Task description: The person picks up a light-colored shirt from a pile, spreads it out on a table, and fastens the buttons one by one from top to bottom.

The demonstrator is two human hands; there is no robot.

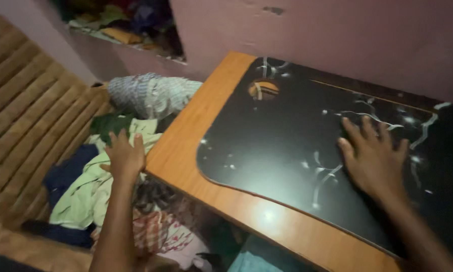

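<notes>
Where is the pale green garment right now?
In the head view it lies lower left, in the clothes pile beside the table's orange edge. The left hand hovers over the pale green garment, with a dark blue cloth on its left.

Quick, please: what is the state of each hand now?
Left hand: open, fingers spread, holds nothing, over the pale green cloth.
Right hand: open, flat on the black tabletop, holds nothing.

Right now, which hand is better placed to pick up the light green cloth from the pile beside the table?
Left. The left hand hovers with spread fingers directly over the light green cloth, while the right hand lies flat on the black tabletop, far across.
</notes>
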